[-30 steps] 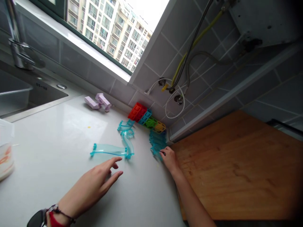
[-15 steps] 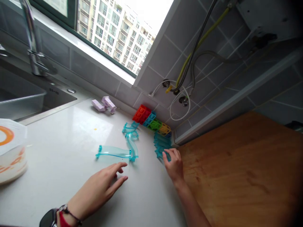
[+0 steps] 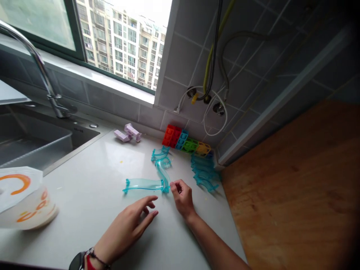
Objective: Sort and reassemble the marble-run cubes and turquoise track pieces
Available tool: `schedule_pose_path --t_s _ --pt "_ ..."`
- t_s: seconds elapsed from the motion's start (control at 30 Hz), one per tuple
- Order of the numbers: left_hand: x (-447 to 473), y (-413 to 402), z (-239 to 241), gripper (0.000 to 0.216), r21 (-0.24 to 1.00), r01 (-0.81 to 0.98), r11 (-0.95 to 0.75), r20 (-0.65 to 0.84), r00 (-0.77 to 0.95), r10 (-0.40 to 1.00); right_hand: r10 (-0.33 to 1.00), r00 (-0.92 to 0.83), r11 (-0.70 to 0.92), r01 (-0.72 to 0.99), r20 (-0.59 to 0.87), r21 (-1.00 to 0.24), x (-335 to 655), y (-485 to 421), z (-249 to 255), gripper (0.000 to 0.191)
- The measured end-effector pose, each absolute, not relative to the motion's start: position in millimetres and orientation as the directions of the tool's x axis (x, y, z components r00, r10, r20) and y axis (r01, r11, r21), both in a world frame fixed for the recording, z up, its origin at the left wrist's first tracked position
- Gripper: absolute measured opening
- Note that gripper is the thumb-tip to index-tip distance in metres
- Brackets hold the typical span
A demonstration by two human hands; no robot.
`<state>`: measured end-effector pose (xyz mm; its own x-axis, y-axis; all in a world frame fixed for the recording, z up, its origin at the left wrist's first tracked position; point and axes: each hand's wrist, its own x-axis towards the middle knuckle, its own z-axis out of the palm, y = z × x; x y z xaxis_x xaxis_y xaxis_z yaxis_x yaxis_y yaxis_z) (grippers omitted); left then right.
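A joined run of clear teal track pieces (image 3: 146,183) lies on the white counter (image 3: 92,180). My left hand (image 3: 132,225) hovers just in front of it, fingers stretched out, holding nothing. My right hand (image 3: 182,195) is at the track's right end, fingers curled in a pinch; nothing shows plainly in them. A stack of loose teal track pieces (image 3: 204,173) sits to the right in the corner. Behind stands a row of red, blue, green and yellow blocks (image 3: 185,141).
Two lilac pieces (image 3: 128,133) lie near the wall. A sink (image 3: 33,142) with a tap (image 3: 42,75) is at the left, a white and orange tub (image 3: 25,202) at the near left, a wooden board (image 3: 295,187) at the right. Hoses hang on the tiled wall.
My right hand has left the stack of track pieces in the corner and moved left to the end of the joined track. My left hand has barely moved. The view has swung left.
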<state>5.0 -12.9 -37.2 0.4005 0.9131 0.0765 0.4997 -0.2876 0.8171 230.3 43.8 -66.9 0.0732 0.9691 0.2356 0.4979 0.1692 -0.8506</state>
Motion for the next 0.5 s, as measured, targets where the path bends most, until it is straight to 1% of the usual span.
schedule_pose_path --t_s 0.1,0.2,0.33,0.43,0.5 --pt "6.2 -9.8 -28.2 0.037 0.796 0.519 -0.312 0.087 0.413 0.907 0.971 0.070 0.170 0.470 0.228 -0.866 230.8 42.7 -68.1 0.041" --pt "6.1 -2.1 -16.6 0.034 0.737 0.566 -0.370 0.137 0.410 0.902 0.977 0.048 0.164 0.466 0.209 -0.869 233.2 42.3 -68.7 0.042" --pt "2.7 13.7 0.6 0.032 0.584 0.686 -0.434 0.176 0.415 0.892 0.982 -0.012 0.171 0.486 0.189 -0.857 235.4 43.2 -68.4 0.037" --pt "-1.7 28.3 5.4 0.036 0.452 0.755 -0.475 0.193 0.437 0.879 0.983 -0.026 0.170 0.501 0.182 -0.849 236.0 43.2 -66.8 0.034" --pt "-4.5 39.0 2.0 0.040 0.389 0.778 -0.493 0.196 0.453 0.870 0.984 -0.020 0.162 0.505 0.177 -0.847 236.1 43.4 -65.8 0.035"
